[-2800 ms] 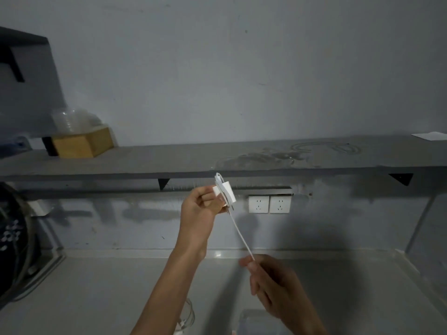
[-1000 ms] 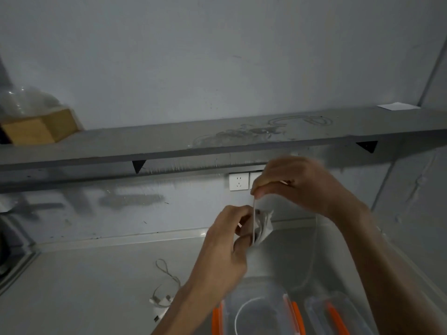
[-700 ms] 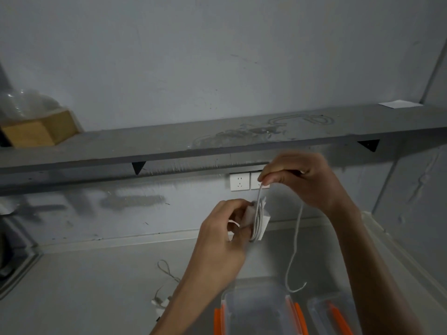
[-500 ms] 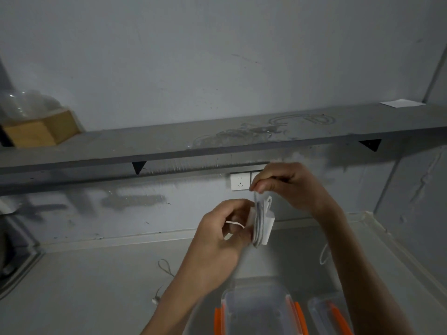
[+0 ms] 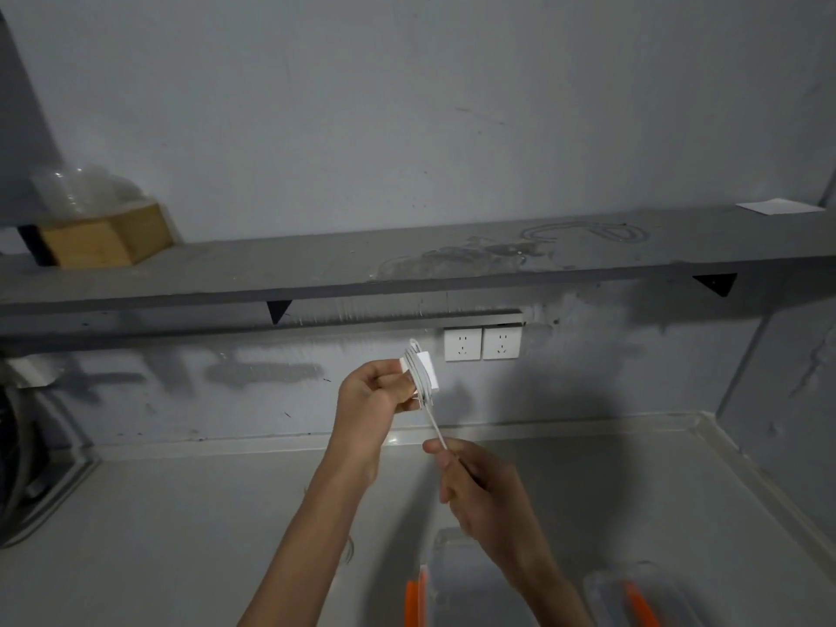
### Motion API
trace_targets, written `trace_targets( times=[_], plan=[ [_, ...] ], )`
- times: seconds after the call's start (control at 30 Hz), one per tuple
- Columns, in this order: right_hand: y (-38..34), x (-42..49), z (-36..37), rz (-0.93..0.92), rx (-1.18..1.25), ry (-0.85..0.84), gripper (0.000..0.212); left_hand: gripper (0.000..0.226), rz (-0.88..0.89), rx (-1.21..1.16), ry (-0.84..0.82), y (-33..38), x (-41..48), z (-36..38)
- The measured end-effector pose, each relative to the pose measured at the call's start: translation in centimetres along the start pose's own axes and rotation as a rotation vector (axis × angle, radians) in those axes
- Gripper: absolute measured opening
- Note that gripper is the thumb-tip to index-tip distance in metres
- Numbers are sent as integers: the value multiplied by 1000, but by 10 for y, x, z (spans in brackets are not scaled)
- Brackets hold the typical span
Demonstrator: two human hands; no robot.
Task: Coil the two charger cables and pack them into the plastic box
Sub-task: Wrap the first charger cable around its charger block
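Charger cable (image 5: 433,420) runs taut between hands: left hand (image 5: 372,395) clamps the wound charger (image 5: 421,374), right hand (image 5: 477,486) pinches the cable.

Taut cable (image 5: 433,423) between both hands

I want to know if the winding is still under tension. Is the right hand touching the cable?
Touching. In the head view the right hand pinches the cable, which runs taut into its fingertips from the charger.
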State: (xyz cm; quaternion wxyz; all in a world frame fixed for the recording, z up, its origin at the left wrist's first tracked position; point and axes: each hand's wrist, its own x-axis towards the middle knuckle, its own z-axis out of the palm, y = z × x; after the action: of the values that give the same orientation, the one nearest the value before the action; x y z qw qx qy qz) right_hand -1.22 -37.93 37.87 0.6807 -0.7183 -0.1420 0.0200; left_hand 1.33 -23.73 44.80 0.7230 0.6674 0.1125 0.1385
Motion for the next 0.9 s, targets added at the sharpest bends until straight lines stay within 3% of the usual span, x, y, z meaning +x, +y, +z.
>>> trace_targets(
  times=[0.1,0.17,0.27,0.37,0.47,0.63,0.8,0.9],
  plan=[
    [-12,-18,-2,-10,-69,-76,20,21,81,63,110,-4,11,0],
    [-30,-25,-11,-114,-257,-85,22,21,185,244,154,-3,11,-4],
    [-68,-8,-42,-481,-643,114,14,26,288,500,-46,-2,-15,-4],
    [-101,19,-74,-692,-808,237,15,28,315,540,-244,-1,-56,3],
    [-114,33,-82,-699,-741,150,13,30,364,498,-300,15,-75,4],
    [-106,57,-88,-538,-447,-48,13,32,376,470,-357,33,-79,1],
    [-81,64,-77,-433,-168,-141,2,27,263,346,-415,36,-78,-5],
    [-59,58,-56,-250,19,-119,15,26,155,145,-372,38,-69,-2]
  ],
)
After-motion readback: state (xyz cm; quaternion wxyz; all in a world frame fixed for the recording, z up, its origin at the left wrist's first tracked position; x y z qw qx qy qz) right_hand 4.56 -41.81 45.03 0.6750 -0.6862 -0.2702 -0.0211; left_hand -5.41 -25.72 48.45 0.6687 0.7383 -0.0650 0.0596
